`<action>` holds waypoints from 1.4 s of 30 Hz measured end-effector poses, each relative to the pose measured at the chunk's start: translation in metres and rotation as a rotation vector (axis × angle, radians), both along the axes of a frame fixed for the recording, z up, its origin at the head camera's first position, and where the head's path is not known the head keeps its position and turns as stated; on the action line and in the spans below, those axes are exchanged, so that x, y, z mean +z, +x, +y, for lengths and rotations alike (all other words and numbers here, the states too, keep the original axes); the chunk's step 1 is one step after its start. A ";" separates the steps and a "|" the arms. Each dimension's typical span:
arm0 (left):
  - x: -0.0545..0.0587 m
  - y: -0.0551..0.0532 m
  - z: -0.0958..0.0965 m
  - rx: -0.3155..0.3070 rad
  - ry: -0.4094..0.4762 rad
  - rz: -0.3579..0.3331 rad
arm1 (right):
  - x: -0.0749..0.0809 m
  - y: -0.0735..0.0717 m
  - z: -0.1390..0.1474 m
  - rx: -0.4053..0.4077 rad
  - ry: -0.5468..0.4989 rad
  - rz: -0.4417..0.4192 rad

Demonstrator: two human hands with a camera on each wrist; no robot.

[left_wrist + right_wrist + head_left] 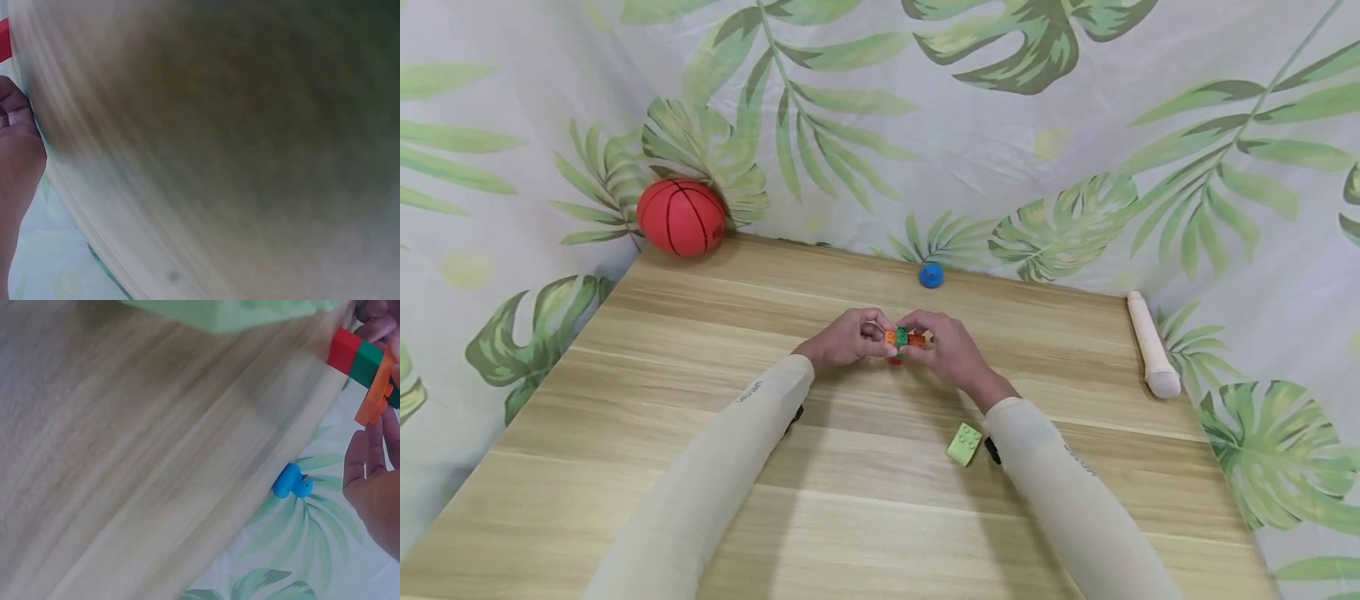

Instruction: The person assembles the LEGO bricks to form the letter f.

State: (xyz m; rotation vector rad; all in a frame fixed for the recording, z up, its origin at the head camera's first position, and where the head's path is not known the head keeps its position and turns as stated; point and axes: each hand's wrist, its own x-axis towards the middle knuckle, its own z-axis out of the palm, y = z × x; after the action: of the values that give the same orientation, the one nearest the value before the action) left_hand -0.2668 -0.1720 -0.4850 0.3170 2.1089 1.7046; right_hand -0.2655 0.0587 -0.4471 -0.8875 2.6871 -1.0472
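Note:
Both hands meet over the middle of the table around a small stack of toy building blocks (902, 336). My left hand (846, 340) pinches its left end, an orange part, between thumb and fingers. From the right, my right hand (947, 346) grips the other orange end. In the right wrist view the stack shows a red block (344, 351), a green block (365, 364) and an orange block (374, 394) set crosswise, with the right hand's fingers at the orange one. The left wrist view catches only the left hand's edge (15, 119) and a red block.
A light green block (964, 444) lies near the right forearm. The blue toy duck (931, 276) sits at the table's back edge. A red basketball (682, 217) rests at the back left corner, and a pale toy microphone (1152, 346) lies along the right edge. Leaf-print cloth surrounds the table.

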 end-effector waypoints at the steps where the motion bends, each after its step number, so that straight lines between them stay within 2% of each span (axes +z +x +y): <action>1: 0.000 0.000 0.000 0.000 -0.007 0.003 | 0.000 0.000 0.000 0.001 0.005 0.012; 6: 0.002 0.000 0.001 0.014 -0.034 0.009 | 0.003 -0.001 -0.002 0.005 0.053 0.051; 12: 0.000 -0.001 0.002 0.010 -0.034 0.005 | 0.008 -0.001 -0.004 -0.009 0.119 0.034; 17: -0.002 -0.001 0.000 0.015 -0.023 -0.004 | 0.006 -0.001 -0.005 -0.018 0.091 0.023; 22: -0.002 -0.001 0.000 0.020 -0.026 0.002 | 0.006 0.001 -0.001 0.011 0.032 -0.019; 27: 0.001 0.000 0.002 0.017 -0.021 0.004 | 0.009 0.011 0.009 0.042 0.065 -0.018; 31: 0.000 -0.001 0.003 0.013 -0.013 -0.004 | 0.010 0.027 0.024 -0.039 0.165 -0.004; 33: -0.001 -0.001 0.003 0.008 -0.011 -0.006 | 0.013 0.038 0.033 -0.099 0.232 -0.047; 36: 0.000 -0.002 0.003 0.002 -0.013 0.001 | 0.017 0.055 0.050 -0.161 0.366 -0.162; 39: 0.000 -0.002 0.002 0.002 -0.019 0.003 | 0.018 0.070 0.063 -0.168 0.506 -0.307; 42: -0.002 -0.004 0.002 -0.003 -0.025 0.002 | 0.017 0.084 0.072 -0.162 0.576 -0.396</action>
State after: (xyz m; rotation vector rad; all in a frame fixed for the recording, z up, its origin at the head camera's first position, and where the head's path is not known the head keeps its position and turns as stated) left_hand -0.2709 -0.1698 -0.4866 0.3138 2.1287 1.6755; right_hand -0.1815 0.1302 -0.4301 -0.3200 2.5160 -0.3621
